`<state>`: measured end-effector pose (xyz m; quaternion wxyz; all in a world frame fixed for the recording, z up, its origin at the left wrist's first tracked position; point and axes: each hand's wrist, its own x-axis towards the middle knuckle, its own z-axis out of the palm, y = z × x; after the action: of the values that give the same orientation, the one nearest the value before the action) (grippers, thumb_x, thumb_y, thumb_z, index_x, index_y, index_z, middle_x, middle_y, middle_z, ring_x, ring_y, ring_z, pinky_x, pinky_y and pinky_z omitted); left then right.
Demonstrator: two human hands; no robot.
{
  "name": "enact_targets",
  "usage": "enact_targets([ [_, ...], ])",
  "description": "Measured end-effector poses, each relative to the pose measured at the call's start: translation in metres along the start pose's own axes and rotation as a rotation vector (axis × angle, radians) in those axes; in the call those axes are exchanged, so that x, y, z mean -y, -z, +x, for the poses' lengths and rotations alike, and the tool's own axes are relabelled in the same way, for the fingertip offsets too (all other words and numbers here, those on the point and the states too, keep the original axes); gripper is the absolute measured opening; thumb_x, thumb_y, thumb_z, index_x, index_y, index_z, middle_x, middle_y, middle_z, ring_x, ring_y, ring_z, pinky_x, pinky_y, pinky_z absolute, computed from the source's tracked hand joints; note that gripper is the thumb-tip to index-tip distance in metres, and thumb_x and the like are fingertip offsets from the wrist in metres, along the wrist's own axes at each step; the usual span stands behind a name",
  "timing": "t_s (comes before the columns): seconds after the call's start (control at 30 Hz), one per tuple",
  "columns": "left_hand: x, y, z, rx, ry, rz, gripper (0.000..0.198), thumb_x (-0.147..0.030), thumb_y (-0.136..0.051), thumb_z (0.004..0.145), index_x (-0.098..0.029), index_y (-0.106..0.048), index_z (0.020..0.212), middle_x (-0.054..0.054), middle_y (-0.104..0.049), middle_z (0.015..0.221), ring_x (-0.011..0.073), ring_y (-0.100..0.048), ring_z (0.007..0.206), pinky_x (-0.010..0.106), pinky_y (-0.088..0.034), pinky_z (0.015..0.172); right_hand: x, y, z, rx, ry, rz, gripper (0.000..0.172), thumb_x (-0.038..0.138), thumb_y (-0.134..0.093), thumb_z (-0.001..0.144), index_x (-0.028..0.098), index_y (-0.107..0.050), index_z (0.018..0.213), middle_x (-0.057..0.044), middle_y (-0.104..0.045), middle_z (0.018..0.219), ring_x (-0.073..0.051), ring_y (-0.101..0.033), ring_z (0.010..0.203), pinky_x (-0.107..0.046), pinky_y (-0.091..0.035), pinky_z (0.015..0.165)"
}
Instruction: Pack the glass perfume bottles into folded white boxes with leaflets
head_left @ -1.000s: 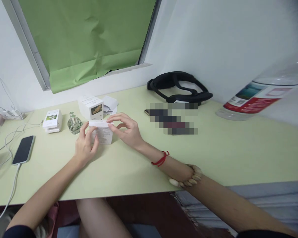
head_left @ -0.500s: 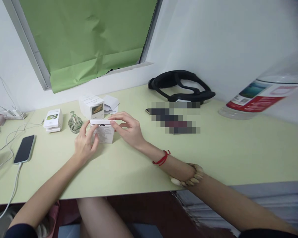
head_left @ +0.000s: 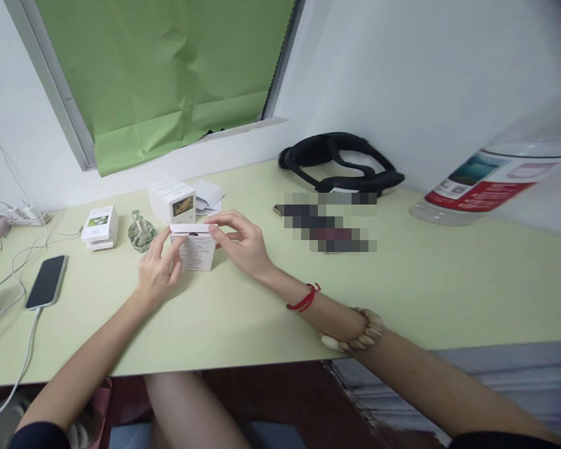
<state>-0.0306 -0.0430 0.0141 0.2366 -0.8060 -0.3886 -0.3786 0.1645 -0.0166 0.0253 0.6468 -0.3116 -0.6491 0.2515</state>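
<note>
A small white box (head_left: pixel 199 252) with fine print on its front stands upright on the pale green table, its lid slightly raised at the front. My left hand (head_left: pixel 158 268) has its fingertips on the left edge of the lid and the box's front. From the right, my right hand (head_left: pixel 243 246) grips the lid's right end between thumb and fingers. A round glass bottle (head_left: pixel 141 234) stands just left of my left hand. Behind the held box is another white box (head_left: pixel 183 209) with a picture on it.
A third white box (head_left: pixel 100 227) and a phone (head_left: pixel 47 282) on a cable lie at the left. Folded white paper (head_left: pixel 209 194) is at the back. A black headset (head_left: pixel 341 163), a blurred-out item and a large plastic bottle (head_left: pixel 486 178) are to the right.
My left hand has shifted slightly left, and its fingers have moved a little on the box front. The right hand keeps nearly the same place.
</note>
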Motion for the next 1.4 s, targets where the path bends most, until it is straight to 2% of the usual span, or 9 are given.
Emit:
enact_targets([
  [0.2,0.014,0.0,0.003,-0.009,-0.194,0.037,0.042,-0.014,-0.041,0.091,-0.019,-0.055,0.13,0.014,-0.056,0.134,0.0213,-0.057,0.12,0.026,-0.052,0.085,0.001,-0.001,0.001,-0.013,-0.059,0.058,0.035,0.054,-0.064,0.083,0.02,-0.069,0.086,-0.007,-0.063,0.093,-0.018,-0.064,0.082,-0.02,-0.055,0.045],
  [0.3,0.018,0.001,0.004,0.0,-0.213,0.038,0.043,-0.015,-0.041,0.091,-0.019,-0.055,0.132,0.014,-0.056,0.134,0.0214,-0.057,0.12,0.027,-0.051,0.087,0.001,-0.002,0.001,-0.013,-0.069,0.068,0.035,0.055,-0.065,0.082,0.02,-0.069,0.086,-0.007,-0.063,0.094,-0.018,-0.064,0.083,-0.02,-0.055,0.045],
  [0.43,0.016,0.0,0.003,-0.006,-0.154,0.057,0.043,-0.014,-0.041,0.091,-0.021,-0.057,0.13,0.012,-0.059,0.13,0.0223,-0.058,0.117,0.028,-0.052,0.083,0.0,-0.002,0.001,-0.007,-0.042,0.049,0.035,0.055,-0.065,0.082,0.02,-0.069,0.084,-0.007,-0.064,0.094,-0.018,-0.064,0.083,-0.02,-0.053,0.044],
  [0.53,0.012,0.0,0.002,0.006,-0.027,0.06,0.041,-0.014,-0.042,0.09,-0.023,-0.059,0.126,0.012,-0.057,0.13,0.0217,-0.06,0.113,0.026,-0.053,0.077,0.002,-0.001,0.001,0.006,0.015,-0.011,0.035,0.055,-0.063,0.084,0.021,-0.069,0.083,-0.008,-0.065,0.092,-0.018,-0.064,0.081,-0.021,-0.052,0.044],
  [0.63,0.007,0.002,0.002,0.078,0.098,0.041,0.04,-0.017,-0.042,0.091,-0.024,-0.058,0.127,0.012,-0.055,0.132,0.0215,-0.06,0.113,0.026,-0.053,0.075,0.004,0.0,0.001,0.014,0.059,-0.065,0.035,0.055,-0.061,0.086,0.022,-0.069,0.083,-0.008,-0.065,0.09,-0.019,-0.063,0.081,-0.022,-0.052,0.044],
  [0.83,-0.003,0.0,0.002,0.183,0.191,-0.261,0.043,-0.026,-0.041,0.094,-0.019,-0.04,0.136,0.014,-0.05,0.135,0.0204,-0.054,0.121,0.03,-0.055,0.085,0.004,0.001,0.001,0.025,0.102,-0.1,0.028,0.049,-0.06,0.087,0.022,-0.069,0.085,-0.008,-0.065,0.09,-0.019,-0.063,0.085,-0.022,-0.052,0.045],
  [1.03,-0.008,-0.009,-0.004,0.135,0.249,-0.38,0.045,-0.027,-0.043,0.093,-0.019,-0.032,0.136,0.017,-0.044,0.141,0.0214,-0.053,0.122,0.032,-0.056,0.084,0.002,0.001,0.001,0.035,0.111,-0.102,0.026,0.046,-0.058,0.089,0.022,-0.067,0.086,-0.007,-0.064,0.091,-0.019,-0.063,0.086,-0.022,-0.052,0.045],
  [1.23,-0.008,-0.003,0.0,0.136,0.178,-0.374,0.041,-0.022,-0.042,0.091,-0.02,-0.038,0.132,0.017,-0.043,0.139,0.0216,-0.05,0.125,0.03,-0.056,0.085,-0.001,0.003,0.001,0.109,0.091,-0.069,0.028,0.048,-0.057,0.089,0.023,-0.068,0.086,-0.009,-0.062,0.096,-0.022,-0.061,0.094,-0.023,-0.054,0.048],
  [1.4,-0.013,0.001,0.003,0.12,0.231,-0.427,0.04,-0.022,-0.046,0.088,-0.021,-0.039,0.127,0.015,-0.044,0.134,0.0219,-0.053,0.119,0.033,-0.057,0.083,-0.003,0.005,0.002,0.195,0.035,-0.027,0.03,0.05,-0.056,0.089,0.024,-0.07,0.093,-0.009,-0.06,0.102,-0.023,-0.06,0.1,-0.023,-0.053,0.047],
])
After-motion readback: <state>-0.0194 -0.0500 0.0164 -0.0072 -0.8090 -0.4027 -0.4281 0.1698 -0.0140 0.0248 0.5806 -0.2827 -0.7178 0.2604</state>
